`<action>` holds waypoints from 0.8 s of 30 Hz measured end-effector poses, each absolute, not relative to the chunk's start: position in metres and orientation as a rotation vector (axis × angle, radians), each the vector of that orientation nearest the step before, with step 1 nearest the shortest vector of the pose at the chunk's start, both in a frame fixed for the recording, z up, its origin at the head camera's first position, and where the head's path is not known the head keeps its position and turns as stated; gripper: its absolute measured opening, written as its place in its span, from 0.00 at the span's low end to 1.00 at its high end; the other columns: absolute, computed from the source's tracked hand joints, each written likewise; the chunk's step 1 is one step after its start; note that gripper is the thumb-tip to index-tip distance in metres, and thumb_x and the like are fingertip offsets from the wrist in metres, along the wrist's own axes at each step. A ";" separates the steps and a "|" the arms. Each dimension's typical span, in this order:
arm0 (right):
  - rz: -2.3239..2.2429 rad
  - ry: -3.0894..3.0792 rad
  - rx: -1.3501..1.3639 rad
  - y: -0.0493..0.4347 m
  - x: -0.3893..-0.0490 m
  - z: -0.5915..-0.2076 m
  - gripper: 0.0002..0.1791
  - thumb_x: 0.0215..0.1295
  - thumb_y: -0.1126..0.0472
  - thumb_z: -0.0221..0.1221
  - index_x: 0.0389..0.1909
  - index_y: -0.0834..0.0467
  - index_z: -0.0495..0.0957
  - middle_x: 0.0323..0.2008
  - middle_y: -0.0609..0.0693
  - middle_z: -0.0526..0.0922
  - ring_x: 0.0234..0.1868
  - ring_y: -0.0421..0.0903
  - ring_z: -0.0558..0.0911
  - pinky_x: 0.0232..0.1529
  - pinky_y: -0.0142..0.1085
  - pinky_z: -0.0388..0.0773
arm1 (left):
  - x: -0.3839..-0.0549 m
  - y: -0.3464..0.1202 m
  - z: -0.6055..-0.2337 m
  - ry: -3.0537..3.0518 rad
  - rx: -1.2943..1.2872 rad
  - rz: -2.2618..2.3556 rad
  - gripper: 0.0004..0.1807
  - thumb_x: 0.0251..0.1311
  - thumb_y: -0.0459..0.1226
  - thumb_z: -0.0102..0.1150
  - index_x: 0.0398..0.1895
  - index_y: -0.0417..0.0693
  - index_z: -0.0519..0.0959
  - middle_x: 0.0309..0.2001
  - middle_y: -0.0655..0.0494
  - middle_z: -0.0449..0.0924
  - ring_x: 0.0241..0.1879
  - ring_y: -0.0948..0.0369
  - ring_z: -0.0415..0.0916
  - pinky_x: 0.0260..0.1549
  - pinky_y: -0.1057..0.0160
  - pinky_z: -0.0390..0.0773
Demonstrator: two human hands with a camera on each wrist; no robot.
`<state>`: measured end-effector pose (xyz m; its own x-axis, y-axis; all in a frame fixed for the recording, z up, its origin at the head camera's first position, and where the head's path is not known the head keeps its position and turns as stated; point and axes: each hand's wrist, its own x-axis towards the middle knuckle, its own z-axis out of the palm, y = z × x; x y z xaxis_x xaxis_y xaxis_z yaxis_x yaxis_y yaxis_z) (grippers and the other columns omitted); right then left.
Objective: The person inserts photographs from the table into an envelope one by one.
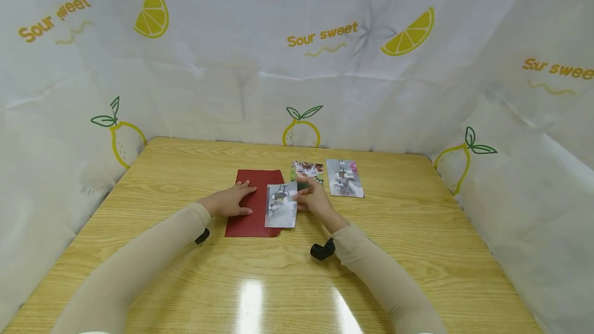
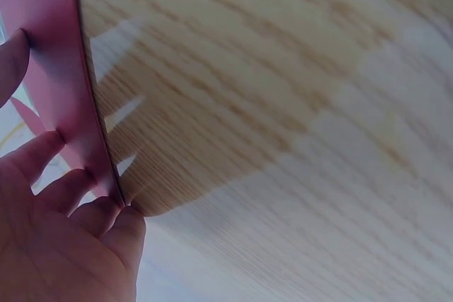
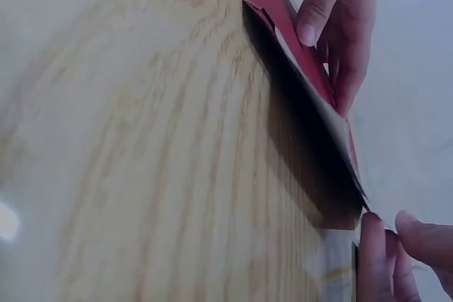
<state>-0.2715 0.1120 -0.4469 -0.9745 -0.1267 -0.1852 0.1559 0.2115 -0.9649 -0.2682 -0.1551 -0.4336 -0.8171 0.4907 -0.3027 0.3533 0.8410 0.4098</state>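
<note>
A red paper envelope or folder (image 1: 246, 224) lies flat on the wooden table. My left hand (image 1: 228, 201) rests on its left part with the fingers spread; the left wrist view shows the fingertips against the red paper (image 2: 53, 40). A photo print (image 1: 280, 213) with a grey-white picture lies over the red paper's right part. My right hand (image 1: 316, 200) pinches the photo's right edge between thumb and fingers. In the right wrist view the thumb and fingers of that hand (image 3: 396, 263) meet at the tip of the raised sheet. Whether the photo is partly inside the red paper I cannot tell.
Behind my right hand lies a tiger picture (image 1: 306, 168), partly covered by the hand. Another photo (image 1: 345, 183) with a pink flower lies to its right. A white curtain (image 1: 223, 92) printed with lemons surrounds the table (image 1: 394, 220). Black wrist devices (image 1: 322, 249) sit under both forearms.
</note>
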 end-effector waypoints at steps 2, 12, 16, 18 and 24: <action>-1.840 2.234 0.015 0.114 -0.270 -0.446 0.33 0.62 0.76 0.59 0.68 0.55 0.68 0.35 0.55 0.76 0.28 0.42 0.81 0.31 0.41 0.85 | -0.269 -0.155 -0.434 2.620 0.632 0.473 0.40 0.66 0.48 0.57 0.76 0.44 0.54 0.77 0.38 0.41 0.75 0.40 0.37 0.70 0.42 0.51; -1.827 2.164 -0.039 0.116 -0.267 -0.440 0.36 0.63 0.78 0.56 0.71 0.54 0.63 0.43 0.60 0.75 0.33 0.45 0.81 0.38 0.46 0.85 | -0.270 -0.156 -0.434 2.617 0.624 0.462 0.41 0.65 0.48 0.57 0.76 0.45 0.54 0.77 0.38 0.40 0.76 0.40 0.36 0.71 0.42 0.50; -1.827 2.160 -0.023 0.113 -0.269 -0.439 0.36 0.63 0.78 0.56 0.71 0.53 0.64 0.43 0.61 0.75 0.33 0.45 0.81 0.37 0.44 0.85 | -0.270 -0.154 -0.434 2.614 0.619 0.472 0.41 0.65 0.48 0.58 0.76 0.45 0.54 0.77 0.39 0.40 0.76 0.41 0.36 0.71 0.42 0.51; -1.825 2.161 -0.012 0.111 -0.269 -0.439 0.36 0.63 0.78 0.56 0.71 0.54 0.65 0.43 0.61 0.75 0.32 0.45 0.81 0.36 0.43 0.85 | -0.270 -0.154 -0.434 2.614 0.616 0.472 0.41 0.65 0.49 0.58 0.76 0.45 0.54 0.77 0.39 0.40 0.76 0.41 0.36 0.71 0.43 0.51; -1.807 2.162 0.019 0.103 -0.272 -0.438 0.37 0.61 0.78 0.57 0.71 0.54 0.64 0.42 0.61 0.76 0.30 0.44 0.82 0.38 0.45 0.85 | -0.269 -0.153 -0.434 2.609 0.610 0.464 0.41 0.65 0.49 0.58 0.76 0.46 0.53 0.77 0.40 0.40 0.76 0.42 0.35 0.71 0.43 0.49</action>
<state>-0.2723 0.1031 -0.4378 -0.9481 -0.1936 -0.2524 0.2141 0.1985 -0.9564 -0.2693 -0.1528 -0.4340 -0.8160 0.4814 -0.3200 0.3414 0.8481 0.4052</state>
